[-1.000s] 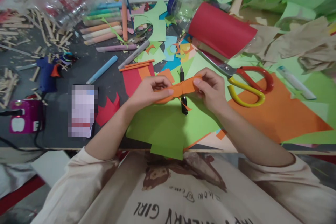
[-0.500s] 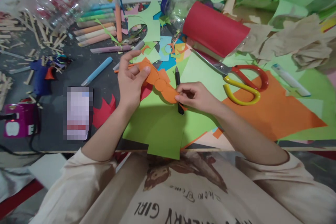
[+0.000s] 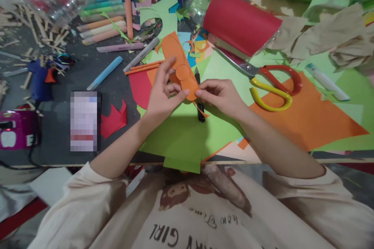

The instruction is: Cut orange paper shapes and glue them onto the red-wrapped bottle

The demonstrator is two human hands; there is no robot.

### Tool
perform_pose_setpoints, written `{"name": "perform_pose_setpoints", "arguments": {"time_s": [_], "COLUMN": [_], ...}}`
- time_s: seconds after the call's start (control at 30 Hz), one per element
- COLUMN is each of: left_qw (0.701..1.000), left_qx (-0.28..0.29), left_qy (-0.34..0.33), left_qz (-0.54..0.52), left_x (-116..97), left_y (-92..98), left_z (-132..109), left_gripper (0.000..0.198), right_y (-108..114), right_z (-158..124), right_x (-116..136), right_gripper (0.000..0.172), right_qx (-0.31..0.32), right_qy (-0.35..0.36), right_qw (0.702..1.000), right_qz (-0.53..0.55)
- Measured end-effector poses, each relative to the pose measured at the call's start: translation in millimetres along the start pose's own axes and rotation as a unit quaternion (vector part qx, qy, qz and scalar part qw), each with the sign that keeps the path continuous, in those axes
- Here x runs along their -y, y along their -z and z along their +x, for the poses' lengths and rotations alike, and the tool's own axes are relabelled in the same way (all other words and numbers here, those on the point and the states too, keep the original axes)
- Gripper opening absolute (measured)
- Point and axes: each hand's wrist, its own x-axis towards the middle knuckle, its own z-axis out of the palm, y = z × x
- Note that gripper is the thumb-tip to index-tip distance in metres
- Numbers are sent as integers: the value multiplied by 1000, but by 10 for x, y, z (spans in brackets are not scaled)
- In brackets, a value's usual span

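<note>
Both hands pinch the rounded lower end of an orange paper cutout (image 3: 183, 72), held tilted over the green paper (image 3: 175, 136). My left hand (image 3: 165, 93) grips its left edge between thumb and fingers. On the opposite edge, the thumb and forefinger of my right hand (image 3: 217, 95) close on the paper. A small round disc shows at the middle of the cutout, and its upper end points away from me. Beneath the right fingertips lies a black pen (image 3: 200, 109), partly covered. Thin orange strips (image 3: 143, 67) and a red paper piece (image 3: 140, 87) lie left of the cutout.
Scissors with red and yellow handles (image 3: 273, 87) lie on the right over orange paper (image 3: 324, 120). Behind them is a bottle wrapped in red paper (image 3: 241, 21). At left are a phone (image 3: 83, 120), a blue glue gun (image 3: 41, 79), markers (image 3: 105, 73) and wooden sticks (image 3: 55, 33).
The cutout has turned to point more steeply away from me. My left hand has moved from its upper end down to the lower end, close to my right hand.
</note>
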Motion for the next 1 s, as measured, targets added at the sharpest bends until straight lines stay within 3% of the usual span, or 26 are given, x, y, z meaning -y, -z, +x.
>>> {"name": "perform_pose_setpoints", "arguments": {"time_s": [0.13, 0.27, 0.33, 0.43, 0.57, 0.63, 0.73, 0.8, 0.87, 1.0], "left_qw": [996, 987, 986, 981, 969, 969, 968, 967, 970, 978], "left_qx": [-26, 11, 26, 33, -30, -61, -89, -95, -95, -61], "left_qy": [45, 135, 151, 190, 241, 223, 193, 190, 179, 159], "left_qz": [-73, -91, -65, -25, -33, -86, -136, -141, -137, -119], "left_x": [-88, -231, -287, -343, -369, -354, -313, -290, -275, -269], "left_y": [-48, -151, -190, -215, -209, -196, -174, -164, -160, -151], "left_z": [-29, -81, -106, -121, -89, -65, -51, -66, -92, -130], "left_gripper": [72, 26, 15, 15, 24, 25, 27, 27, 28, 35], "right_y": [0, 21, 24, -5, -2, 110, 443, 691, 872, 937], "right_z": [-14, -40, -52, -71, -153, -245, -428, -547, -640, -685], "right_x": [36, 49, 29, 20, 184, 326, 463, 446, 361, 211], "right_gripper": [43, 36, 30, 28, 29, 24, 19, 26, 38, 58], "right_qx": [-4, -1, 10, 20, -63, -83, -113, -95, -73, -53], "right_qy": [5, -1, 6, 30, 81, 80, 25, -43, -73, -89], "right_qw": [1000, 1000, 999, 996, 977, 950, 850, 788, 754, 674], "right_qz": [11, -9, -40, -87, -185, -291, -514, -606, -649, -732]}}
